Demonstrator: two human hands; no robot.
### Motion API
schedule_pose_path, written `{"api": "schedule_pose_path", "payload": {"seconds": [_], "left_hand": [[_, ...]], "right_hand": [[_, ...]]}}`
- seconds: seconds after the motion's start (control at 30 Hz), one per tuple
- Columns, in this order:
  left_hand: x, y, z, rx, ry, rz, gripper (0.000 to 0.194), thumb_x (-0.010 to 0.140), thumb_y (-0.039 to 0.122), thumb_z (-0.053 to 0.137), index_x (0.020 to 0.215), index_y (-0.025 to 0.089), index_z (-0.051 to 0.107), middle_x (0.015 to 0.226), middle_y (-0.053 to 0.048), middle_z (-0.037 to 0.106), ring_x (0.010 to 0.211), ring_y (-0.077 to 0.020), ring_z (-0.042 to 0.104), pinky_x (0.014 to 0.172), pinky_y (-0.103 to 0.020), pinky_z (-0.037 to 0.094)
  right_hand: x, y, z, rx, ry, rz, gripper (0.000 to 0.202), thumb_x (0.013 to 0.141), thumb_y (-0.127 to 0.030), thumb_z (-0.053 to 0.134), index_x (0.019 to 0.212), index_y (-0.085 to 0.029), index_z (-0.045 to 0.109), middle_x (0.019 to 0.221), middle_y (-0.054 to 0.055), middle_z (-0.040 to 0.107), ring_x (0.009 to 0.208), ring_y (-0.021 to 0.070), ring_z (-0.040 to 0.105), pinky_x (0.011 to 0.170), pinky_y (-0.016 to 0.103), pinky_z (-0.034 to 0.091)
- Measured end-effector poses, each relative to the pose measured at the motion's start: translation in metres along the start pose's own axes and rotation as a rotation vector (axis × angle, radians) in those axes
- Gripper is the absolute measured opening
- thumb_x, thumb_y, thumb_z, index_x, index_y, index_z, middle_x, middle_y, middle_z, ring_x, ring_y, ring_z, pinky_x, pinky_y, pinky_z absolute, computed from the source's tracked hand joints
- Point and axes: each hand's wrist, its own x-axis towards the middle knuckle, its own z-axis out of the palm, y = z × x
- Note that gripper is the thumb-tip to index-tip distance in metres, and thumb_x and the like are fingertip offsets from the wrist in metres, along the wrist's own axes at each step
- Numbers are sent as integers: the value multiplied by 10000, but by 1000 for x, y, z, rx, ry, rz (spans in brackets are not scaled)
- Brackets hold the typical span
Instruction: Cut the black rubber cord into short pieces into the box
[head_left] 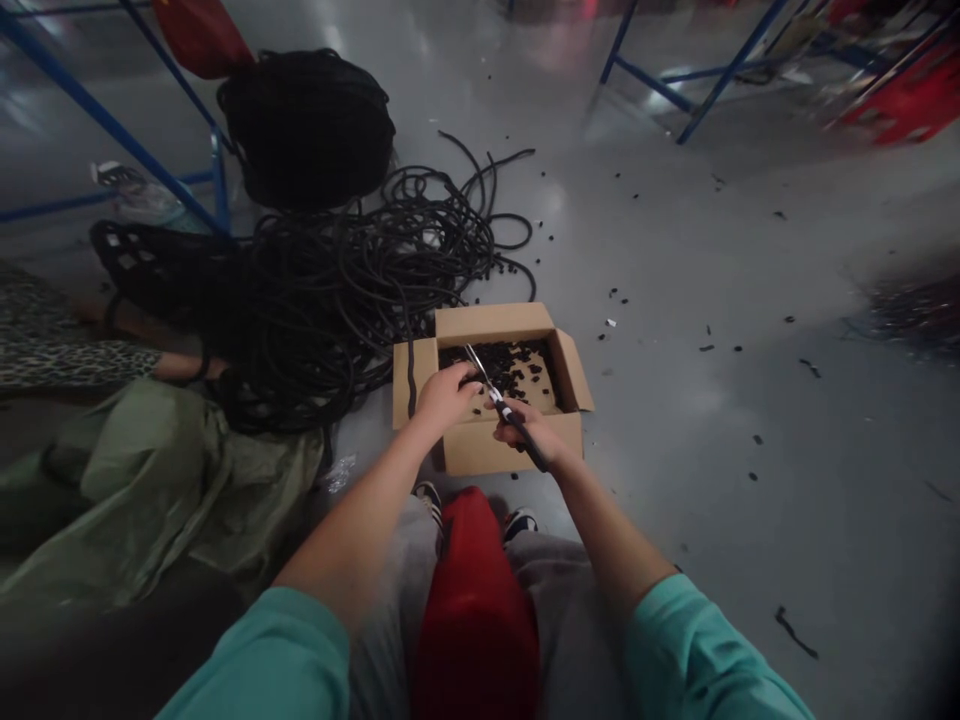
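My right hand (525, 428) is closed around the dark handles of a pair of scissors (496, 398), whose blades point up and left over an open cardboard box (514, 445). Just left of the blades is my left hand (448, 395), its fingers bent together near the black cord (410, 365) that runs down over the box's left flap; what the fingertips hold is too small to make out. Many small black pieces (517, 362) lie inside the box.
A large tangle of black cord (337, 280) spreads left of the box, beside a black bundle (307, 128). Another person's arm (184, 367) reaches into it from the left. Blue metal frames (112, 125) stand behind. A red seat (472, 600) is between my legs.
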Motion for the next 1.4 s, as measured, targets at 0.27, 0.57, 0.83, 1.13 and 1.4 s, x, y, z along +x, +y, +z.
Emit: {"api": "schedule_pose_path", "payload": {"seconds": [0.27, 0.57, 0.83, 1.13, 1.4], "left_hand": [[2, -3, -5, -8, 38, 14, 193, 723, 236, 568, 895, 198, 647, 974, -62, 673, 937, -223, 591, 844, -333, 425], [1, -2, -2, -7, 35, 14, 184, 713, 222, 578, 886, 202, 635, 968, -49, 672, 908, -210, 590, 810, -320, 428], [-1, 4, -1, 38, 1, 15, 160, 699, 215, 590, 853, 212, 636, 946, -38, 675, 909, -212, 589, 808, -320, 426], [2, 0, 3, 11, 10, 50, 148, 679, 183, 604, 824, 208, 622, 920, -37, 665, 893, -211, 582, 805, -322, 421], [7, -9, 7, -297, 83, -19, 188, 670, 148, 579, 853, 169, 612, 915, -37, 658, 860, -160, 590, 834, -309, 428]], "right_hand": [[2, 2, 0, -32, 48, 21, 554, 507, -204, 566, 1056, -132, 579, 474, -89, 412, 391, 58, 331, 404, 211, 252], [0, 0, -4, 36, -37, 10, 591, 490, -212, 596, 1073, -129, 554, 538, -60, 492, 481, 85, 426, 473, 222, 306], [-1, 0, -5, -10, 0, -9, 526, 502, -222, 608, 1022, -150, 585, 562, -64, 455, 491, 73, 392, 480, 219, 294], [-2, 0, -3, 57, 67, 18, 575, 509, -251, 606, 1067, -117, 578, 433, -93, 386, 377, 62, 334, 389, 209, 248], [2, 8, -12, 81, 114, -19, 542, 539, -248, 617, 1063, -121, 561, 453, -89, 409, 385, 65, 364, 387, 204, 265]]}}
